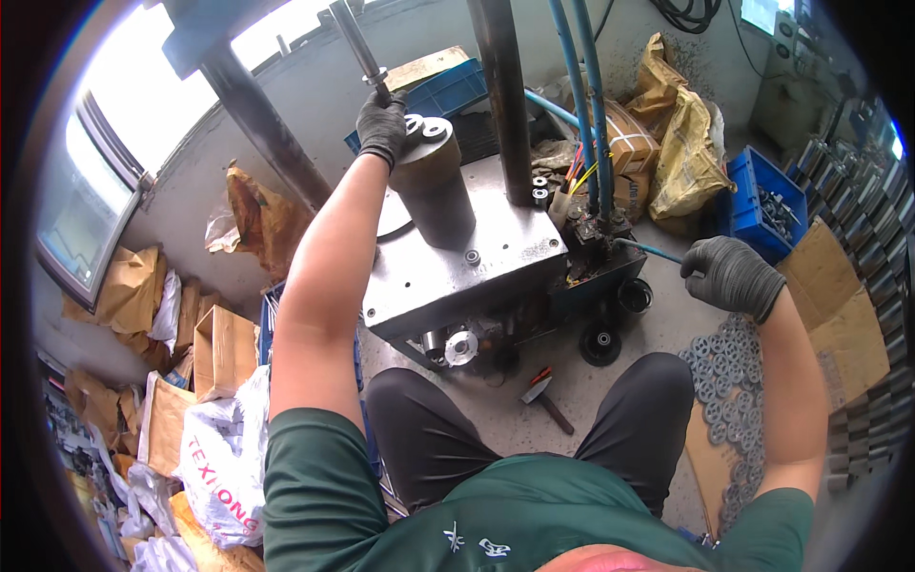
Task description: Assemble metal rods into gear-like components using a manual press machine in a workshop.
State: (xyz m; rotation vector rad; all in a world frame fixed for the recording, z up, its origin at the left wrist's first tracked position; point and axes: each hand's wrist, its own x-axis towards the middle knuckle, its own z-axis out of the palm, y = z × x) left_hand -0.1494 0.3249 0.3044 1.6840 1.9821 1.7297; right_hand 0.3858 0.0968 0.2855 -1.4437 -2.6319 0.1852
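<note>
My left hand [381, 127], in a dark grey glove, is closed round the lower end of a long metal shaft [355, 40] that carries a ring-shaped collar. The hand is beside the top of a thick dark metal cylinder [434, 195]. Pale metal rings [436, 130] lie on that cylinder, which stands upright on the steel bed of a press [515, 234]. To the right, my gloved right hand [732, 275] is closed on the end of a thin blue lever [653, 251] running from the valve block [600, 234]. The fingertips of the left hand are partly hidden.
Dark press columns [502, 95] rise behind the bed. A hammer [548, 400] lies on the floor between my knees. Many flat metal rings [729, 381] cover cardboard at right, near a blue crate [770, 205] of parts. Bags and boxes [224, 353] crowd the left.
</note>
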